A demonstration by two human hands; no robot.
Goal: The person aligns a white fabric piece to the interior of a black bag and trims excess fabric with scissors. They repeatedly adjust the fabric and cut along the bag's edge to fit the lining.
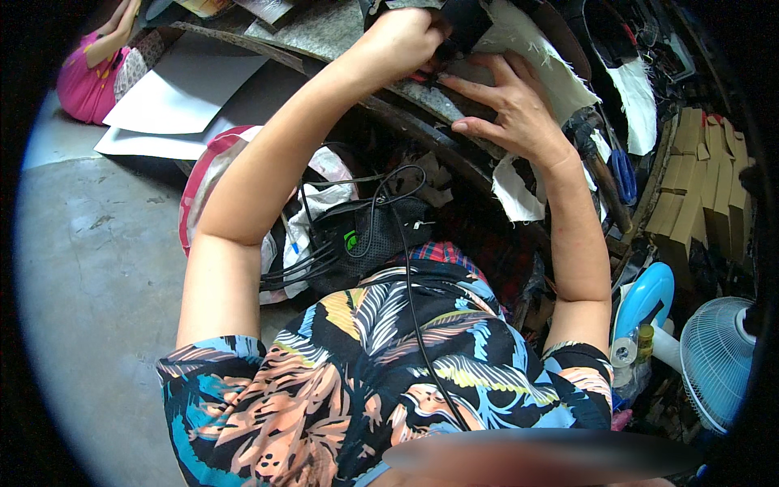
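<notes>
My left hand (406, 39) is closed at the top of the view, its curled fingers against a piece of black material (469, 26). What its fingertips pinch is hidden. My right hand (515, 105) lies just to the right, fingers spread and stretched out over the worn grey tabletop (434, 99). Behind that hand spreads an off-white cloth piece with frayed edges (540, 50). A small red and dark item, too small to name, shows between the two hands. A torn white scrap (517, 191) hangs below my right wrist.
White sheets (178, 89) lie at the left, near another person in pink (85, 85). A black mesh bag with cables (365, 235) is close to my lap. Blue-handled scissors (623, 174), stacked cardboard pieces (702, 178) and a fan (716, 365) stand at the right.
</notes>
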